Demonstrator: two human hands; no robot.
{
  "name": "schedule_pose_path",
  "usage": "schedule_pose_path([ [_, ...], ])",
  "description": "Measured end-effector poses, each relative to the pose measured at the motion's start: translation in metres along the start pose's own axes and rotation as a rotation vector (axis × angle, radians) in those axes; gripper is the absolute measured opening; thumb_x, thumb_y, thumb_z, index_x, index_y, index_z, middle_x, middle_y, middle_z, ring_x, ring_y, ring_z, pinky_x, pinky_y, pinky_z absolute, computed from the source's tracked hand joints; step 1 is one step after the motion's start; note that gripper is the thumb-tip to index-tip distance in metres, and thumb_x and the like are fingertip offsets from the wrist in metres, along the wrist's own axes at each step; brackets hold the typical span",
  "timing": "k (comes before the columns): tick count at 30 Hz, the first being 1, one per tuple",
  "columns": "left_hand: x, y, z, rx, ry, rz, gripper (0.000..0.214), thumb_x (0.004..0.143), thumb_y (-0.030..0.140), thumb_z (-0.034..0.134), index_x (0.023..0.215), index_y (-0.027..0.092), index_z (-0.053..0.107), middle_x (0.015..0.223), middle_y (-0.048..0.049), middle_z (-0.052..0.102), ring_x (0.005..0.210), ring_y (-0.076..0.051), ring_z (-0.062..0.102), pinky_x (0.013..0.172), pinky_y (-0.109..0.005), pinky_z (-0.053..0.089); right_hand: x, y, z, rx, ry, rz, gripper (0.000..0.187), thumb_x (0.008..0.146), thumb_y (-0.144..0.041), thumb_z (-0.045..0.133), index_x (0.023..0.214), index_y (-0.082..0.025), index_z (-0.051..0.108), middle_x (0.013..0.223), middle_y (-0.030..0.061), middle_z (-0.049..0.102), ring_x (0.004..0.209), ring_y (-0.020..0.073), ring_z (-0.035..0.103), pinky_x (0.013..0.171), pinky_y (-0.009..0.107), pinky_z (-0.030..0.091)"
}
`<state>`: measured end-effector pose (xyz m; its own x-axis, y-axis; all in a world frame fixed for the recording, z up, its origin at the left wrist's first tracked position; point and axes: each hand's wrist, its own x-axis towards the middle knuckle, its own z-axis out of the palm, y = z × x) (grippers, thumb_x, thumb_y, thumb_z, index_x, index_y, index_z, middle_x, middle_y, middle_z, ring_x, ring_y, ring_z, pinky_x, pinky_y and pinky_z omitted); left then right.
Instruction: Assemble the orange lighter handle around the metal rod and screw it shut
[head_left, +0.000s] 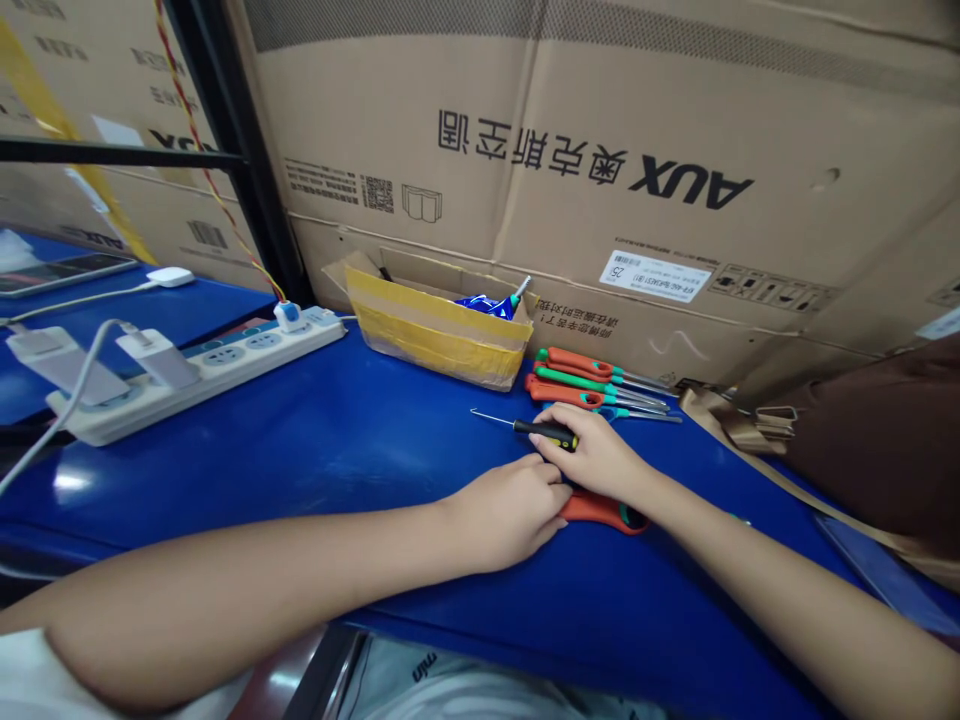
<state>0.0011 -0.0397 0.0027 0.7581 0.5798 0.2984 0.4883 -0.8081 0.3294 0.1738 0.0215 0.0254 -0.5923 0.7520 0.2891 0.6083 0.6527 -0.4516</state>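
Note:
My right hand is closed around the black and yellow handle of a hook pick. Its thin metal shaft points left and ends in a small bent hook, above the blue table. Just below and to the left, my left hand is curled on the end of an orange-handled tool. The fingers hide the far part of that tool, and the handle has a green inner edge. Beyond my right hand lie several tools with orange, green and blue handles and metal shafts pointing right.
An open cardboard box with yellow tape holds a blue packet. A white power strip with plugs and cables lies at left. Large AUX cartons stand behind the blue table. A brown bag with a strap sits at right.

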Motion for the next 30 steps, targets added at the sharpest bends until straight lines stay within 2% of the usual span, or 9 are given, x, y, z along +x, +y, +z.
schedule_pose_path([
  [3, 0.001, -0.002, 0.001, -0.024, 0.007, -0.014, 0.021, 0.096, 0.021, 0.063, 0.112, 0.011, 0.071, 0.115, -0.0157, 0.073, 0.113, -0.030, 0.066, 0.104, -0.041, 0.052, -0.005, -0.001, -0.005, 0.055, 0.068, 0.023, 0.013, 0.089, -0.030, 0.063, 0.091, -0.019, 0.068, 0.087, 0.0046, 0.071, 0.079, 0.0194, 0.066, 0.075, 0.033, 0.051],
  [6, 0.002, -0.006, 0.001, -0.086, 0.010, -0.028, 0.021, 0.095, 0.023, 0.067, 0.113, 0.013, 0.073, 0.110, -0.0142, 0.074, 0.106, -0.028, 0.068, 0.098, -0.040, 0.055, -0.016, 0.001, -0.018, 0.190, 0.221, 0.145, 0.019, 0.085, -0.037, 0.070, 0.091, -0.019, 0.072, 0.086, 0.0048, 0.073, 0.076, 0.0196, 0.066, 0.070, 0.033, 0.053],
  [9, 0.003, -0.010, 0.003, -0.162, 0.032, -0.020, 0.026, 0.095, 0.025, 0.069, 0.118, 0.014, 0.073, 0.112, -0.0131, 0.074, 0.105, -0.027, 0.068, 0.096, -0.038, 0.055, -0.031, 0.008, -0.037, 0.470, 0.339, 0.336, 0.030, 0.078, -0.045, 0.080, 0.092, -0.019, 0.074, 0.064, -0.0006, 0.064, 0.052, 0.0141, 0.054, 0.048, 0.028, 0.044],
  [11, 0.004, -0.012, 0.006, -0.203, 0.052, -0.015, 0.028, 0.095, 0.026, 0.070, 0.120, 0.016, 0.073, 0.114, -0.0122, 0.074, 0.106, -0.026, 0.067, 0.096, -0.038, 0.055, -0.040, 0.016, -0.047, 0.687, 0.430, 0.410, 0.035, 0.074, -0.047, 0.085, 0.090, -0.018, 0.073, 0.056, -0.0045, 0.055, 0.047, 0.0110, 0.047, 0.042, 0.025, 0.040],
  [15, 0.009, -0.011, 0.013, -0.277, 0.096, -0.003, 0.033, 0.095, 0.028, 0.070, 0.126, 0.018, 0.072, 0.118, -0.0115, 0.073, 0.108, -0.025, 0.067, 0.099, -0.039, 0.055, -0.050, 0.034, -0.059, 0.994, 0.615, 0.465, 0.039, 0.067, -0.047, 0.088, 0.084, -0.020, 0.066, 0.069, -0.0038, 0.059, 0.057, 0.0101, 0.054, 0.044, 0.021, 0.047],
  [18, 0.014, -0.010, 0.014, -0.400, 0.117, -0.057, 0.031, 0.094, 0.028, 0.071, 0.123, 0.020, 0.074, 0.117, -0.0102, 0.075, 0.107, -0.023, 0.069, 0.099, -0.038, 0.056, -0.053, 0.046, -0.060, 1.076, 0.614, 0.470, 0.038, 0.070, -0.049, 0.083, 0.083, -0.019, 0.065, 0.076, -0.0011, 0.063, 0.059, 0.0102, 0.057, 0.045, 0.021, 0.049],
  [24, 0.021, -0.016, 0.009, -0.767, 0.193, -0.333, 0.037, 0.089, 0.038, 0.074, 0.118, 0.015, 0.075, 0.110, -0.0114, 0.079, 0.092, -0.020, 0.075, 0.086, -0.034, 0.063, -0.060, 0.048, -0.052, 1.217, 0.577, 0.487, 0.022, 0.076, -0.039, 0.071, 0.077, -0.019, 0.062, 0.071, -0.0002, 0.065, 0.048, 0.0085, 0.050, 0.041, 0.022, 0.048],
  [27, 0.021, -0.018, 0.008, -0.875, 0.180, -0.405, 0.042, 0.087, 0.039, 0.076, 0.121, 0.015, 0.074, 0.113, -0.0113, 0.079, 0.096, -0.021, 0.075, 0.087, -0.035, 0.063, -0.061, 0.043, -0.047, 1.281, 0.555, 0.504, 0.019, 0.077, -0.035, 0.071, 0.077, -0.018, 0.063, 0.072, 0.0005, 0.068, 0.046, 0.0083, 0.051, 0.039, 0.021, 0.047],
  [30, 0.021, -0.016, 0.006, -0.896, 0.140, -0.427, 0.036, 0.086, 0.037, 0.077, 0.115, 0.016, 0.076, 0.109, -0.0101, 0.080, 0.092, -0.021, 0.075, 0.083, -0.034, 0.062, -0.060, 0.039, -0.042, 1.327, 0.527, 0.513, 0.019, 0.076, -0.034, 0.073, 0.078, -0.017, 0.064, 0.073, 0.0015, 0.070, 0.047, 0.0097, 0.055, 0.039, 0.021, 0.050],
])
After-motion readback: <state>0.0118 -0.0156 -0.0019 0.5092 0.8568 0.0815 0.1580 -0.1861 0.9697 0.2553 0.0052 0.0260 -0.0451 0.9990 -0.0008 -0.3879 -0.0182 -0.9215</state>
